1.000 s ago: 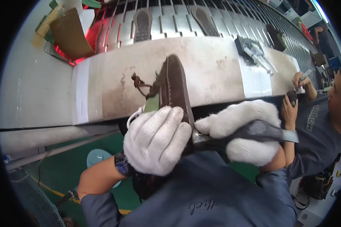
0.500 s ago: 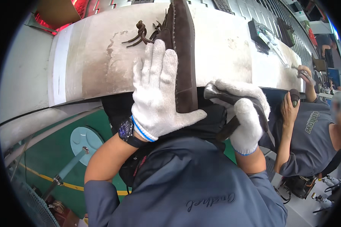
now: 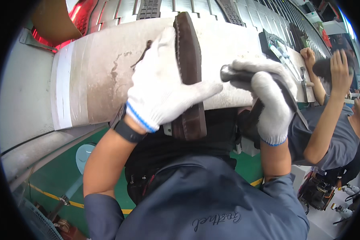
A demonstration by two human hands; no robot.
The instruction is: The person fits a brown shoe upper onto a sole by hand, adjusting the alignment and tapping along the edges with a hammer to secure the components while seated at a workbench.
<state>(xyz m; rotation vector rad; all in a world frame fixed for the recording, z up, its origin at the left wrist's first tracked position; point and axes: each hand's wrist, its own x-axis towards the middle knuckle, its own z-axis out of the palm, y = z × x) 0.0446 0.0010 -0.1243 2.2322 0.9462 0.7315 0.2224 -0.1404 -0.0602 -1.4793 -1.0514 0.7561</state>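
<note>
A dark brown stitched shoe [image 3: 190, 60] lies lengthwise across the near side of the pale worktop, its near end jutting past the edge. My left hand [image 3: 160, 84], in a white knit glove, rests on the shoe with fingers stretched along it and the thumb spread out across it. The fingers partly cover the laces. In my gloved right hand [image 3: 270, 94], to the right of the shoe, is a dark metal hand tool [image 3: 240, 77] with a rounded end and a thin handle pointing back. Its working part is partly hidden by the fingers.
A co-worker's hand [image 3: 340, 72] holds a dark shoe at the right. On the worktop [image 3: 92, 76] stands a black tray [image 3: 267, 43] with white tubes; a hammer [image 3: 307, 85] lies beyond it. Shoe soles [image 3: 149, 9] lie on the metal slats at the back.
The shoe has shifted toward me, its near end farther past the edge. My left hand has slid left, over the laces. My right hand has risen with the tool. The co-worker's hands have moved.
</note>
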